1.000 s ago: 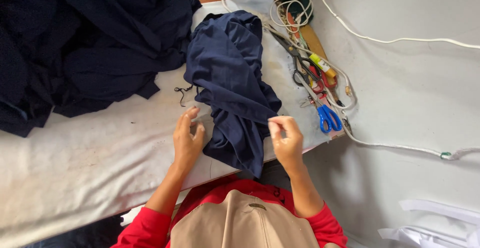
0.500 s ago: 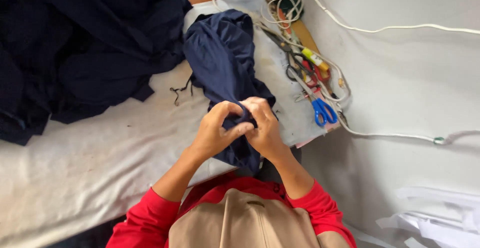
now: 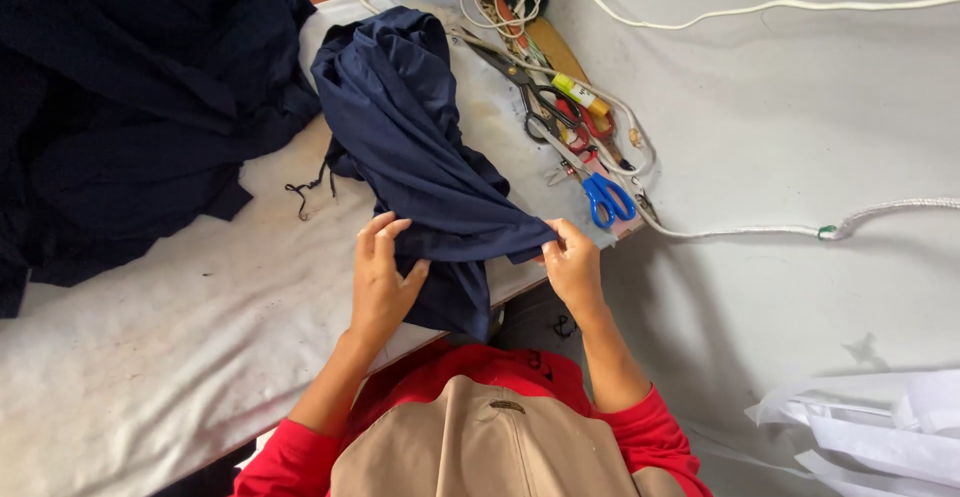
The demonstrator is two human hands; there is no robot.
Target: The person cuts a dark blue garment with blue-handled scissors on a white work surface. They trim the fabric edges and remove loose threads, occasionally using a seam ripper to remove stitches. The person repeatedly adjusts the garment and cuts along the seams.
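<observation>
A navy blue garment (image 3: 420, 147) lies bunched on the white padded table (image 3: 150, 347), its lower end hanging over the front edge. My left hand (image 3: 383, 279) grips a fold of it near the table edge. My right hand (image 3: 572, 265) pinches the cloth's right corner, and the fabric is stretched between the two hands. My sleeves are red and I wear a tan vest.
A big heap of dark navy cloth (image 3: 120, 97) covers the table's left back. Along the right edge lie blue-handled scissors (image 3: 606, 200), black scissors (image 3: 535, 92), small tools and coiled white cord (image 3: 760, 229). White paper (image 3: 880, 427) lies on the grey floor.
My hands were apart a second ago, came together on the garment, and have now moved apart again, pulling the cloth taut between them.
</observation>
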